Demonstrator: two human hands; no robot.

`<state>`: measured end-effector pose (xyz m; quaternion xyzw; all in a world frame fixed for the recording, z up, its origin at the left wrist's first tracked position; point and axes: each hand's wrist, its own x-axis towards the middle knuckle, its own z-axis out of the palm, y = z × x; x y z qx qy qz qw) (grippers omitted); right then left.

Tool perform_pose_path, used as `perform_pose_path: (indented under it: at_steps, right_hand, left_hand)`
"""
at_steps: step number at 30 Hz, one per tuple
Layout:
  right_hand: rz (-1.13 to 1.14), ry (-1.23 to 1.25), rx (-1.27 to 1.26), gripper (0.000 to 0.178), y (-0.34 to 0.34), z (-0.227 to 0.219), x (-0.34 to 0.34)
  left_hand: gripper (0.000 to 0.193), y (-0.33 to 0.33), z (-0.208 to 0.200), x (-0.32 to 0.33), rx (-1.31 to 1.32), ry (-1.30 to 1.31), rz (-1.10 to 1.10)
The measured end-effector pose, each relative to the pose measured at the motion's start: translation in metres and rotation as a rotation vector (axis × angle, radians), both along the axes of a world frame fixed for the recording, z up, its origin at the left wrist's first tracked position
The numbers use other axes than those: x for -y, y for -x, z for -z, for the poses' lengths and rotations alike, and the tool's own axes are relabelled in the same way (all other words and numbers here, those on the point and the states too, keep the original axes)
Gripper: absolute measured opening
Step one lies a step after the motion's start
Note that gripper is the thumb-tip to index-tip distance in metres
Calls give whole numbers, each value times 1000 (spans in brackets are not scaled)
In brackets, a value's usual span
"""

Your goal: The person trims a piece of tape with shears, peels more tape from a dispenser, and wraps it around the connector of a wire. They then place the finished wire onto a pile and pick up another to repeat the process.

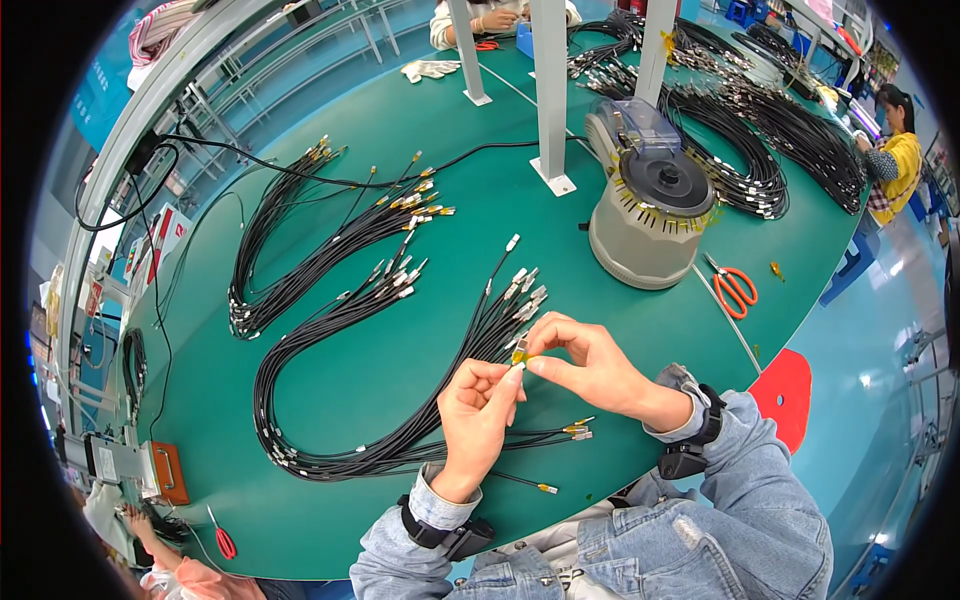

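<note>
Blue denim sleeves point(745, 455) are worn on both arms, and a black strap point(712, 418) is worn round the right wrist. The arms are bent and brought in from the lower edge so that the two hands nearly meet. The left hand point(475, 410) is held up from below, with its fingers curled in and its thumb pointed up. The right hand point(592, 365) is brought in from the side, with its wrist bent and its back turned up. A small silver cable end point(520, 346), with yellow tape point(518, 357) on it, is pinched between the thumb and fingers of each hand. It is held above the green table point(340, 400), just by the tips of a bunch of black cables point(268, 400) that is curved like a big U. How its own wire runs cannot be told, as it is hidden by the fingers. Past the right hand, a round grey machine point(645, 235) and orange-handled scissors point(736, 290) can be seen on the table.
</note>
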<state>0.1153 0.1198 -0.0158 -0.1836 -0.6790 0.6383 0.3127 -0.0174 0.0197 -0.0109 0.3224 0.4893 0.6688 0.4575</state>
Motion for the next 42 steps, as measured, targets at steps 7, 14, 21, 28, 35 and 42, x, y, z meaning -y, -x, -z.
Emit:
perform_pose_path:
  at_steps: [7,14,21,28,35,42]
  right_hand:
    - [-27,26,-79,5,0,3,-1]
    - [-33,37,-87,6,-1,3,1]
    - [-16,27,-65,8,-2,3,3]
    - [4,52,-33,9,-2,3,3]
    - [14,16,-34,9,-2,4,3]
    - [24,54,-42,9,-2,2,5]
  left_hand:
    - [6,1,-1,0,-5,9,9]
    - [9,0,0,2,-13,43,29]
    - [14,-2,2,3,-27,65,55]
    - [20,-3,3,3,-40,90,74]
    - [21,-4,3,3,-23,116,75]
    - [19,-5,5,2,-22,102,47]
